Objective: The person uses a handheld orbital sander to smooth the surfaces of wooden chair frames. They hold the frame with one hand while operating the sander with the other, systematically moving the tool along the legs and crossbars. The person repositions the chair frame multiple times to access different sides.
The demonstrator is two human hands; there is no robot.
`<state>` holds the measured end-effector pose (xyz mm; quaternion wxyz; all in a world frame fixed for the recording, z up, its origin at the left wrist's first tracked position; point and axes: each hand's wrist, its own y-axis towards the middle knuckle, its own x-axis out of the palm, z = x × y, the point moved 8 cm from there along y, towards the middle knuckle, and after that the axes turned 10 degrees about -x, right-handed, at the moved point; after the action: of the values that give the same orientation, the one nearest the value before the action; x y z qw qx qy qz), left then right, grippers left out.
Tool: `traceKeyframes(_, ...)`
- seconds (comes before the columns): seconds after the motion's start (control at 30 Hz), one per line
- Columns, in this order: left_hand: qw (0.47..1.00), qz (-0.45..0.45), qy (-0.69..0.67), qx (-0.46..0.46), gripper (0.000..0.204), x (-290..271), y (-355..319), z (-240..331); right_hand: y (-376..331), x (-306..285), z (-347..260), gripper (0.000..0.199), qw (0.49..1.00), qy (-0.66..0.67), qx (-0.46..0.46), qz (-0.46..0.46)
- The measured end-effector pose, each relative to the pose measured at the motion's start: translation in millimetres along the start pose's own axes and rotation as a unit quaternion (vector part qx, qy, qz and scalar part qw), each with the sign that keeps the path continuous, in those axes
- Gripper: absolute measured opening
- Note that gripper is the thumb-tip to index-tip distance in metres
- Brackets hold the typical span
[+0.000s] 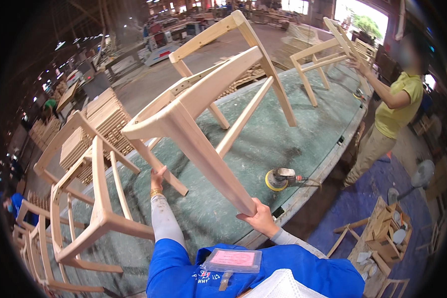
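Observation:
A bare wooden chair frame (208, 94) lies tipped on its side over a long green-topped workbench (278, 134). My right hand (258, 218) grips the end of the leg that points toward me. My left hand (157, 179) holds a lower leg of the same frame, near where it meets the bench. A yellow-padded orbital sander (279, 179) rests on the bench just right of the frame, its cord running off the edge.
Another unfinished chair frame (84, 213) stands at the bench's left end. A person in a yellow shirt (395, 109) handles a third frame (328, 54) at the far end. Stacked wooden parts (102, 129) sit behind the bench; wood scraps (382, 233) lie on the floor at right.

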<state>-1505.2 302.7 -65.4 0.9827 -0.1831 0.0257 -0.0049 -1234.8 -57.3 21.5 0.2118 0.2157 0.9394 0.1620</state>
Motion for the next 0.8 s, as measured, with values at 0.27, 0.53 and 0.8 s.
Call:
traceKeyframes(0.27, 0.989, -0.080, -0.094, 0.081, 0.034, 39.0, -47.4, -13.9, -1.5, -97.6, 34.4, 0.052, 0.990, -0.049, -0.010, 0.130)
traceKeyframes(0.53, 0.968, 0.022, -0.054, 0.243, 0.028, 27.1, -191.1, 68.2, 116.6, -203.8, 82.3, 0.045, 0.989, 0.139, 0.032, 0.042)
traceKeyframes(0.8, 0.964, 0.012, -0.110, 0.243, 0.038, 89.6, -278.4, 128.8, 237.2, -220.8, 116.4, 0.059, 0.972, 0.209, 0.079, -0.074)
